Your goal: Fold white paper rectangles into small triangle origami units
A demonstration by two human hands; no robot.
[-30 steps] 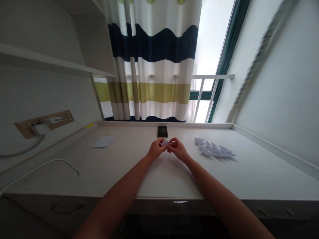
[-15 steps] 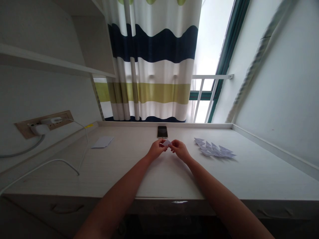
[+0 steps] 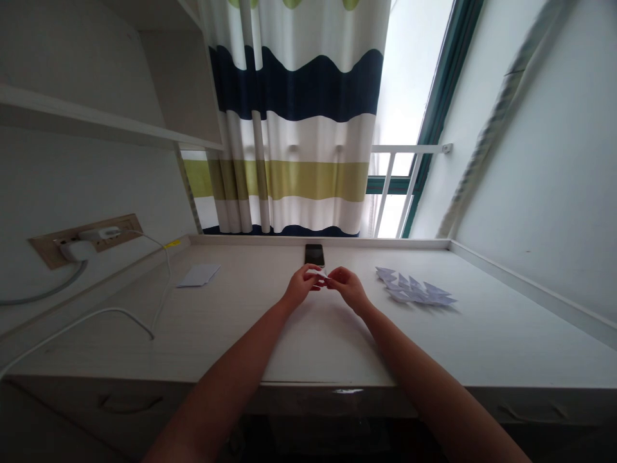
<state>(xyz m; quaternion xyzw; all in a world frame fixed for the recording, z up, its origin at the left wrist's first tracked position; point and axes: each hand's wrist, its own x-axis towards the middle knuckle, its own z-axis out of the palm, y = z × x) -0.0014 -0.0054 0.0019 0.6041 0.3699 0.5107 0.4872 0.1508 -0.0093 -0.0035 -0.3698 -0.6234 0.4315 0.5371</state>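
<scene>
Has, on the wide white desk point(image 3: 313, 347), a group of pointed folded papers point(image 3: 417, 292) at the right and some flat white paper point(image 3: 199, 274) at the left. Holds above the middle, by the left hand point(image 3: 301, 283) with fingers bent around one end and by the right hand point(image 3: 347, 286) with fingertips pinched almost together at the other, just on the near side of the dark phone point(image 3: 314, 254), the small white paper point(image 3: 320, 273).

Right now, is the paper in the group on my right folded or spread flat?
Folded. The paper group shows sharp, pointed corners, some angled up off the desk, unlike the flat sheets at left.
</scene>
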